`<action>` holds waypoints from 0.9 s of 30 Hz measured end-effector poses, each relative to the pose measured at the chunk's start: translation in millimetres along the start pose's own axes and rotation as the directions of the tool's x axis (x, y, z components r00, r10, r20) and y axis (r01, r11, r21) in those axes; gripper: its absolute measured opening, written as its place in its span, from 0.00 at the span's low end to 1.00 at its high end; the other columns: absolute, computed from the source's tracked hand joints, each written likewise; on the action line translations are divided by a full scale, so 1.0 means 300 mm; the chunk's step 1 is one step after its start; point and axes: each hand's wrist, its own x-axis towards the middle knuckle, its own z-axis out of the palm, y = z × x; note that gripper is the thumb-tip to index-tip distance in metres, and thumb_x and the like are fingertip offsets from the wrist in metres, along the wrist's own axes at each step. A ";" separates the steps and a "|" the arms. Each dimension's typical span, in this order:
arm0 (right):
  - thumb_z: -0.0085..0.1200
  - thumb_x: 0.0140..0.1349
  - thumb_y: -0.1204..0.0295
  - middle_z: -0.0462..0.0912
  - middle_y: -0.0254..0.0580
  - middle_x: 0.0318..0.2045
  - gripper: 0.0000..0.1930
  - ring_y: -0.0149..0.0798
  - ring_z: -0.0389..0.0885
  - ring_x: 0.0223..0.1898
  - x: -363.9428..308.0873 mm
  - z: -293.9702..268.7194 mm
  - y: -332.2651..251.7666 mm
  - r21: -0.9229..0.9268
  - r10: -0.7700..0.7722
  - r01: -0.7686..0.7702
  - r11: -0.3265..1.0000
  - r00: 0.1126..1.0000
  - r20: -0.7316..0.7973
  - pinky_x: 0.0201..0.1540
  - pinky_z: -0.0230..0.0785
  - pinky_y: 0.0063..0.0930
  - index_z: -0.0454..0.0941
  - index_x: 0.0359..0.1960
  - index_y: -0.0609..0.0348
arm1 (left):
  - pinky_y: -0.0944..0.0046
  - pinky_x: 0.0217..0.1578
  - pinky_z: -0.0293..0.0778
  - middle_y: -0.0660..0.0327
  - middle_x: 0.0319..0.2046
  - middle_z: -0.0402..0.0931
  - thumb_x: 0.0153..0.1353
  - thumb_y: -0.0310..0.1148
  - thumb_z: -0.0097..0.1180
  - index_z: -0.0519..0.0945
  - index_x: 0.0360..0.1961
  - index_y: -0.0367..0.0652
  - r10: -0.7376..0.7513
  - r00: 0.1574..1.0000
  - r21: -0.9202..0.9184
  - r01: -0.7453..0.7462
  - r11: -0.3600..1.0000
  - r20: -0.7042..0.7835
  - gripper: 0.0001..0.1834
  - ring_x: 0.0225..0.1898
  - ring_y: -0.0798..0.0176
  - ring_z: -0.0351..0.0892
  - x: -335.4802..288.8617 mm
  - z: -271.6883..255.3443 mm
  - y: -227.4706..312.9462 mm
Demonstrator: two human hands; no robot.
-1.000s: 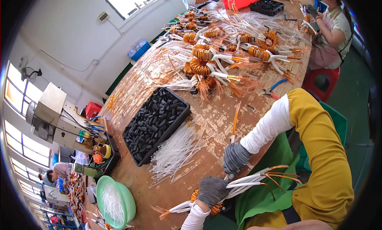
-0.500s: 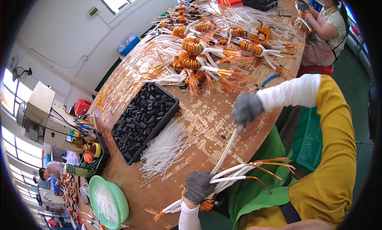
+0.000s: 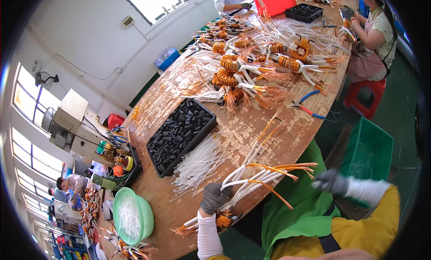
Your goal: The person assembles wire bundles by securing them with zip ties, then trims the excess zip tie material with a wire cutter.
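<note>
My left hand, in a grey glove, is closed round the white-sleeved leads of a copper-wound ring coil at the table's near edge. From that grip the white sleeves fan out to the right, ending in bare copper strands; shorter leads stick out on the left. Off the table edge, right of the copper ends, hovers my right hand, also grey-gloved. Motion blurs its fingers, and I cannot tell whether it holds anything. A loose pile of thin white strips lies beyond my left hand.
A black tray of short black tubes stands beyond the strips. Left is a green basin of white strips. Several coils pile up farther back; pliers lie at the right edge. A green crate stands below. Other people work around the table.
My right hand has let go of the white-sleeved lead it was stretching and swung down right, off the table. My left hand keeps its hold. The view has shifted.
</note>
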 end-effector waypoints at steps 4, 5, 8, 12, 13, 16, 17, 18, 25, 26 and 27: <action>0.49 0.62 0.57 0.76 0.43 0.40 0.24 0.38 0.79 0.38 0.196 0.206 -0.310 0.933 0.171 -0.304 0.194 0.947 0.273 0.44 0.73 0.33 0.66 0.52 0.62 | 0.63 0.21 0.72 0.58 0.15 0.76 0.60 0.44 0.49 0.80 0.22 0.42 0.025 0.999 -0.049 -0.026 0.998 -0.023 0.18 0.18 0.59 0.78 -0.027 -0.029 0.005; 0.49 0.62 0.57 0.76 0.43 0.40 0.24 0.38 0.79 0.38 0.242 0.228 -0.350 0.940 0.167 -0.288 0.185 0.952 0.258 0.44 0.73 0.33 0.66 0.52 0.62 | 0.63 0.21 0.72 0.58 0.15 0.76 0.60 0.44 0.49 0.80 0.21 0.42 0.022 0.999 -0.067 -0.025 0.997 -0.038 0.19 0.19 0.59 0.78 -0.034 -0.040 0.018; 0.47 0.63 0.59 0.76 0.46 0.41 0.22 0.40 0.78 0.43 0.408 0.310 -0.338 0.981 -0.009 0.171 -0.087 0.985 -0.172 0.48 0.72 0.35 0.66 0.50 0.64 | 0.63 0.22 0.72 0.58 0.16 0.76 0.59 0.44 0.49 0.80 0.22 0.43 0.040 0.995 -0.041 -0.044 0.998 -0.093 0.18 0.19 0.59 0.78 -0.063 -0.041 0.024; 0.44 0.65 0.57 0.76 0.47 0.39 0.19 0.44 0.77 0.44 0.562 0.296 -0.324 0.824 0.160 0.292 -0.485 0.956 -0.245 0.51 0.71 0.38 0.68 0.46 0.62 | 0.61 0.22 0.70 0.56 0.17 0.76 0.54 0.42 0.52 0.81 0.22 0.44 0.020 0.984 0.029 -0.015 0.999 -0.177 0.14 0.20 0.56 0.77 -0.064 -0.009 0.000; 0.42 0.65 0.56 0.77 0.47 0.37 0.19 0.45 0.77 0.42 0.591 0.269 -0.343 0.772 0.134 0.169 -0.613 0.985 -0.110 0.51 0.71 0.39 0.69 0.44 0.61 | 0.60 0.21 0.70 0.55 0.17 0.76 0.53 0.41 0.53 0.81 0.21 0.44 -0.004 0.980 0.074 0.019 0.997 -0.201 0.13 0.19 0.55 0.77 -0.061 0.000 -0.006; 0.40 0.65 0.52 0.75 0.42 0.25 0.20 0.42 0.76 0.30 0.664 0.291 -0.312 0.750 0.075 0.122 -0.650 0.992 -0.097 0.40 0.72 0.37 0.72 0.34 0.56 | 0.59 0.21 0.70 0.54 0.16 0.76 0.51 0.40 0.54 0.82 0.22 0.46 0.031 0.981 0.136 -0.005 0.991 -0.192 0.11 0.19 0.53 0.76 -0.055 0.023 -0.060; 0.39 0.65 0.50 0.74 0.40 0.21 0.21 0.41 0.75 0.26 0.684 0.305 -0.288 0.721 -0.056 0.052 -0.691 0.991 -0.125 0.35 0.72 0.37 0.72 0.31 0.55 | 0.58 0.21 0.70 0.55 0.16 0.75 0.51 0.40 0.54 0.82 0.22 0.46 0.051 0.985 0.195 -0.018 0.981 -0.166 0.11 0.19 0.52 0.76 -0.045 0.028 -0.057; 0.40 0.64 0.49 0.73 0.37 0.17 0.21 0.40 0.73 0.22 0.704 0.327 -0.273 0.736 -0.073 0.052 -0.675 0.988 -0.137 0.27 0.68 0.38 0.72 0.27 0.53 | 0.57 0.21 0.70 0.55 0.16 0.76 0.52 0.42 0.54 0.82 0.21 0.47 0.014 0.988 0.186 0.014 0.982 -0.151 0.12 0.19 0.51 0.76 -0.041 0.038 -0.050; 0.40 0.63 0.46 0.72 0.32 0.16 0.21 0.33 0.70 0.19 0.739 0.208 -0.136 0.737 0.078 0.189 -0.649 0.980 -0.182 0.22 0.63 0.28 0.73 0.24 0.47 | 0.60 0.22 0.71 0.60 0.14 0.77 0.59 0.47 0.47 0.82 0.18 0.48 -0.043 0.985 0.354 0.101 0.930 -0.169 0.21 0.18 0.58 0.78 0.009 0.073 -0.057; 0.40 0.62 0.46 0.72 0.31 0.16 0.21 0.32 0.70 0.18 0.741 0.194 -0.109 0.736 0.098 0.201 -0.646 0.978 -0.182 0.21 0.62 0.26 0.73 0.24 0.46 | 0.55 0.21 0.69 0.58 0.14 0.75 0.58 0.51 0.48 0.82 0.19 0.49 -0.085 0.978 0.259 0.134 0.956 -0.192 0.21 0.18 0.51 0.76 0.009 0.072 -0.047; 0.41 0.61 0.44 0.72 0.29 0.15 0.21 0.30 0.69 0.18 0.768 0.203 0.078 0.664 0.038 0.174 -0.727 0.976 -0.214 0.20 0.61 0.24 0.73 0.23 0.44 | 0.55 0.21 0.69 0.58 0.14 0.75 0.58 0.51 0.48 0.82 0.19 0.49 -0.079 0.981 0.256 0.124 0.959 -0.180 0.21 0.18 0.51 0.76 0.019 0.076 -0.035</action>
